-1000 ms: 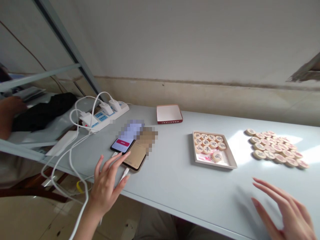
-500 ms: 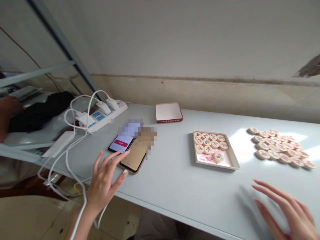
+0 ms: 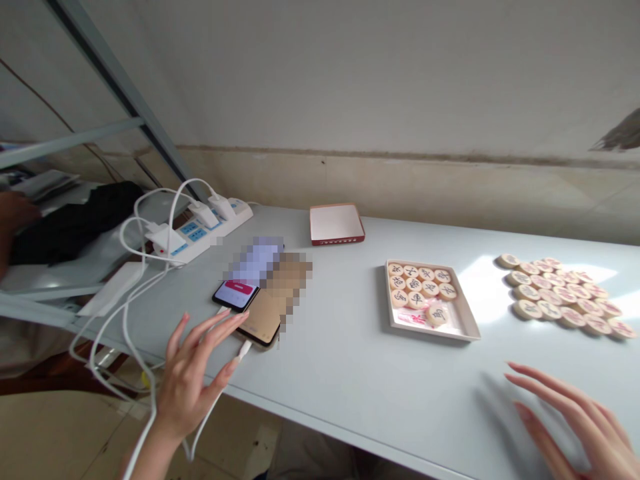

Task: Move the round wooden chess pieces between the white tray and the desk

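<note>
head view: the left hand (image 3: 193, 370) is held spread, empty, fingertips just short of two phones (image 3: 249, 308) lying on the surface (image 3: 345, 360); the right hand (image 3: 575, 420) is spread flat, empty, near a tray of xiangqi pieces (image 3: 427, 297)

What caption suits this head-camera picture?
Left hand open near two phones; right hand open over table.
</note>
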Tool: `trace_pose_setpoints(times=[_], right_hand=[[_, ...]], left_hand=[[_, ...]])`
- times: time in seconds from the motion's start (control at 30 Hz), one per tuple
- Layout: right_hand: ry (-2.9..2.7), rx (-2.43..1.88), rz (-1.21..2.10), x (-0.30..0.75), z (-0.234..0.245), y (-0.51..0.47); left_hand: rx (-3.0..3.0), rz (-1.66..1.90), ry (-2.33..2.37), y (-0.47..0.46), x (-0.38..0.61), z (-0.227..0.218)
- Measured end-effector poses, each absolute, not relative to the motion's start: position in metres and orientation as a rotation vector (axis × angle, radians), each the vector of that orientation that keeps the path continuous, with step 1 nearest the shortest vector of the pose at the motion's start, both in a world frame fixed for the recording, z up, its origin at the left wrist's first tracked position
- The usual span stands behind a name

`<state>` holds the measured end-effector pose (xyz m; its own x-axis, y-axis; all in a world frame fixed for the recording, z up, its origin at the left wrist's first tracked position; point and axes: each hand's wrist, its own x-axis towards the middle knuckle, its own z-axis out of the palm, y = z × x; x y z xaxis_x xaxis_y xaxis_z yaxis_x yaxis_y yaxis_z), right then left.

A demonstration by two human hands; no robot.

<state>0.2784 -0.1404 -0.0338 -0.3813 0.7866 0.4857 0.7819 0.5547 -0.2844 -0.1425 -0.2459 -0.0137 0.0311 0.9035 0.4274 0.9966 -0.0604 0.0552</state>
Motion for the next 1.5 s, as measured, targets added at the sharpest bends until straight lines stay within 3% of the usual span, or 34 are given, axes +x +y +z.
trace_pose_setpoints(times=[0.2,0.5,1.5], right_hand=[[-2.223,-1.243,-0.004,0.275,-0.031,-0.141],[-2.236,-1.213,0.026,0.276,-0.031,-0.141],[-2.262,-1.180,0.015,0.277,-0.030,-0.139]], left_hand=[[-2.103,-0.488,-1.991,-0.246,-0.143,-0.019],[-1.986,-0.714,-1.909,-0.244,-0.141,-0.015],[-2.272,-0.357,-1.958,-0.212,-0.142,-0.003]])
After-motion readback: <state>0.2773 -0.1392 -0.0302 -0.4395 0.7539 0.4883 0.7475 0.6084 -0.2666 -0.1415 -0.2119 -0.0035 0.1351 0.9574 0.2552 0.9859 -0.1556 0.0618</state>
